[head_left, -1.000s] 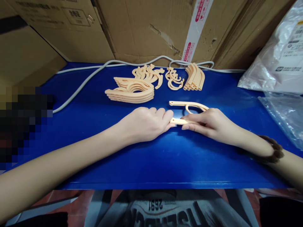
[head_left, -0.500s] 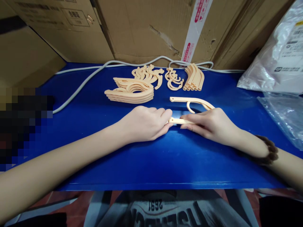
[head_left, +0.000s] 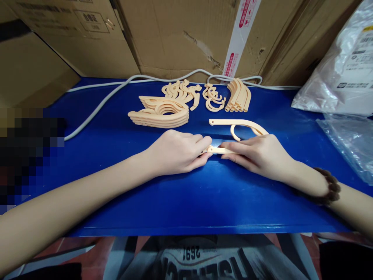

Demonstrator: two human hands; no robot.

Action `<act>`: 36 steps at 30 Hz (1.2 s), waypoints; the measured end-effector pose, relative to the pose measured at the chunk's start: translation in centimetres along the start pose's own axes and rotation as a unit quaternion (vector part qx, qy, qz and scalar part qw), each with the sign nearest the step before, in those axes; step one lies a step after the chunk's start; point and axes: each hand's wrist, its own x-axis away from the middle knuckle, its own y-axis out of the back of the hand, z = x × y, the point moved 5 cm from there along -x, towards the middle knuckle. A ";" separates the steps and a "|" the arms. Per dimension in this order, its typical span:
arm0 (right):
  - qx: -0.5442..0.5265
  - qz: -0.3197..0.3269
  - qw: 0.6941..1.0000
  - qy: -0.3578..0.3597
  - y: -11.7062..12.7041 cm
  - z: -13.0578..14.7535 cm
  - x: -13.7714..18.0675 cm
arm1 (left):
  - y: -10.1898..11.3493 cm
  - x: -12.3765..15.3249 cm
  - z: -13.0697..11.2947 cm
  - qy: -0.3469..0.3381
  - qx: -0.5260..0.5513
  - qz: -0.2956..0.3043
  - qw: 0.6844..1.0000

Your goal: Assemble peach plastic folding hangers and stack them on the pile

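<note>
A peach plastic hanger part [head_left: 236, 125] lies on the blue table [head_left: 186, 202] between my hands. My left hand [head_left: 177, 151] is curled, its fingertips pinching the near end of the part's lower bar [head_left: 217, 149]. My right hand [head_left: 259, 153] grips the same bar from the right, fingers closed along it. The curved arm and hook of the part stick out beyond my right hand.
Behind the hands lie a stack of assembled peach hangers [head_left: 160, 112], a heap of hooks [head_left: 182, 91], a few loose hooks [head_left: 214, 99] and a bundle of curved arms [head_left: 239, 99]. A white cable [head_left: 96, 111] runs along the back. Cardboard boxes [head_left: 180, 35] wall the rear; plastic bags [head_left: 340, 77] sit at right.
The hanger part's upper arm has swung slightly farther from me and to the right. Both hands stay pinched on the lower bar, almost unmoved.
</note>
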 end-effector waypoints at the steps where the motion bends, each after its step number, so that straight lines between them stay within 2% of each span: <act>1: 0.000 0.000 1.000 0.000 0.0 0.0 0.0 | 0.0 0.0 0.0 0.000 0.000 0.002 1.000; 14: 0.019 -0.018 1.000 0.014 0.1 0.1 -0.1 | -0.2 0.0 0.0 -0.008 0.002 -0.005 1.000; 25: -0.004 -0.003 0.999 0.035 0.2 0.2 -0.1 | -0.3 0.2 -0.2 -0.032 0.019 0.007 0.999; 36: 0.012 -0.005 1.000 0.008 -0.2 0.2 -0.2 | -0.1 0.1 -0.5 0.046 -0.040 0.030 0.998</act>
